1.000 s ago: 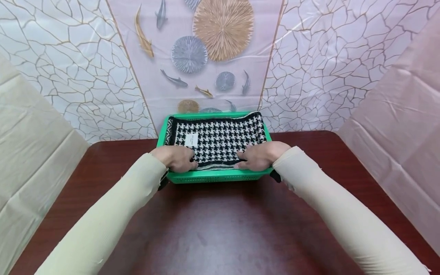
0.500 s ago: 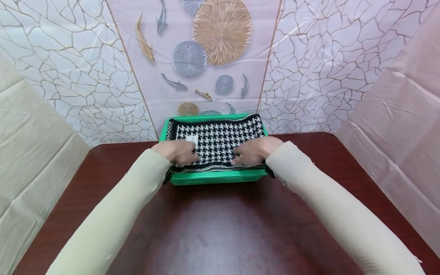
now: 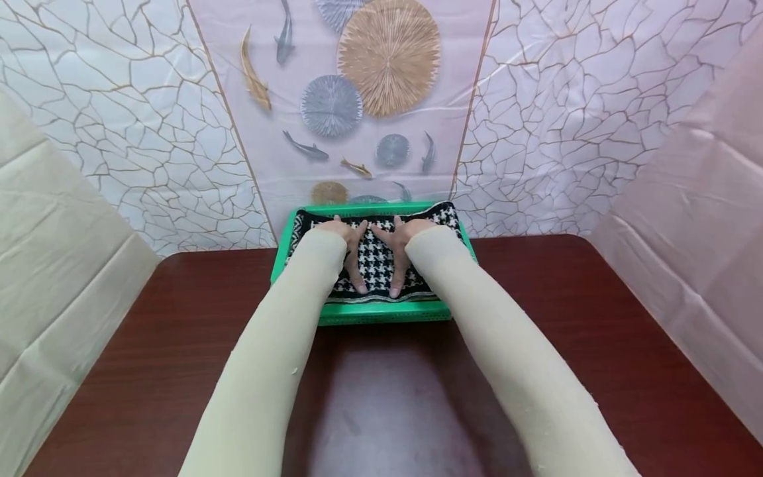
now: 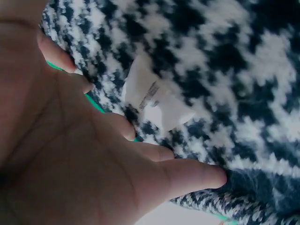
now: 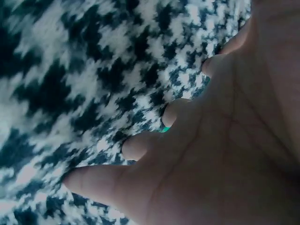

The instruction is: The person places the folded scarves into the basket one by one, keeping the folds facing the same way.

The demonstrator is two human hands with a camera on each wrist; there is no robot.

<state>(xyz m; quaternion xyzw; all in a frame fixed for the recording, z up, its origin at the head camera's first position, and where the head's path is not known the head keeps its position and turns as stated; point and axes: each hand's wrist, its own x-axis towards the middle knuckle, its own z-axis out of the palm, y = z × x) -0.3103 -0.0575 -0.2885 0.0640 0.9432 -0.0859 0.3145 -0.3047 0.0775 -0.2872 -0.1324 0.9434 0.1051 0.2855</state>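
Note:
A black-and-white houndstooth knitted cloth (image 3: pixel 375 262) with a dark border lies inside a green plastic basket (image 3: pixel 381 313) at the table's far edge. My left hand (image 3: pixel 350 248) rests on the cloth left of its middle, fingers spread and thumb pointing toward the near edge. Mirroring it on the right, my right hand (image 3: pixel 398 248) touches the cloth with spread fingers. The two hands are close together but apart. In the left wrist view a white label (image 4: pixel 152 101) on the cloth shows beside the left fingers. The right wrist view has the right thumb (image 5: pixel 98 180) against the knit.
The dark red wooden table (image 3: pixel 208 344) stretches around the basket. Behind it hangs a patterned backdrop (image 3: pixel 387 79) with fish and round motifs, close to the basket's back rim. Pale fabric sheets (image 3: pixel 48 265) flank both sides.
Both hands have moved inward from near the basket's left and right sides to the cloth's middle. Their curled fingers have spread out. The cloth and basket stay about where they were.

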